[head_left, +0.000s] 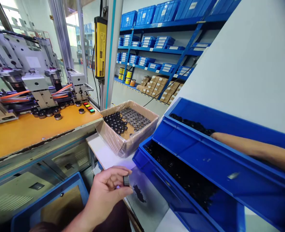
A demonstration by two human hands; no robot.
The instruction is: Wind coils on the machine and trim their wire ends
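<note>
My left hand (108,187) is closed on a small dark grey cylindrical part (126,180), pinched between thumb and fingers above the white bench. My right hand (218,137) reaches into the upper blue bin (195,141), down to the black parts (189,123) lying in it. Its fingers are hidden there, so what they hold does not show. Beneath that bin, a lower blue bin (161,180) holds many more small black parts (178,172).
A plastic-lined cardboard box (118,146) holds rows of round black and metallic parts. At left, a machine (36,80) stands over an orange table (36,135) with several round parts and coloured buttons (89,108). A blue tub (80,182) sits below. Shelves (154,50) stand behind.
</note>
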